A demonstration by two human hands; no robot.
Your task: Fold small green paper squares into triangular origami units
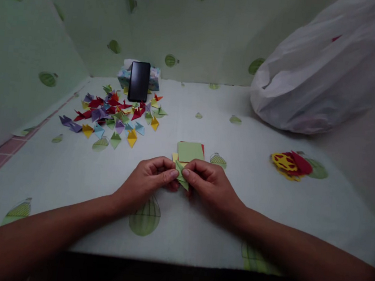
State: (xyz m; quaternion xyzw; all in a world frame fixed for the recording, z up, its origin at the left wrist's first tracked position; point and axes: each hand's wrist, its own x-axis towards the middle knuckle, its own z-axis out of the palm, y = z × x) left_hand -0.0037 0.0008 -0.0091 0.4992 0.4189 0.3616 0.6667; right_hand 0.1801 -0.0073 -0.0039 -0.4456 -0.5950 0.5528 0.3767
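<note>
Paper (182, 177), pale green and folded small with pointed ends, sits between the person's two hands, near the front of the worktop (242, 137). The left hand (151, 176) has its fingers closed on the near-left side of it, thumb laid on top and the other fingers curled beneath. The right hand (210, 184) grips it from the other side in much the same way, thumb pressing on the face, so the two thumbs come close together over the folds. Both forearms reach in from the near edge.

Just beyond the hands lies a stack (190, 151) of square sheets, light green on top, with red showing along the edge and a bit of yellow poking out at the left, partly behind the fingers.

Over to the left there's a loose heap (109, 111) of little folded pieces in red, purple, yellow, green, blue and orange, some overlapping, a few spread apart at the near side. Behind the heap a dark phone (139, 82) stands propped, tilted back against a patterned tissue box (154, 79).

Off to the right, well apart from the hands, yellow and red cutouts (285, 161) lie together, the yellow ones full of holes. Farther back on that side slumps a big white plastic bag (303, 77), with something red glimpsed at its top.
</note>
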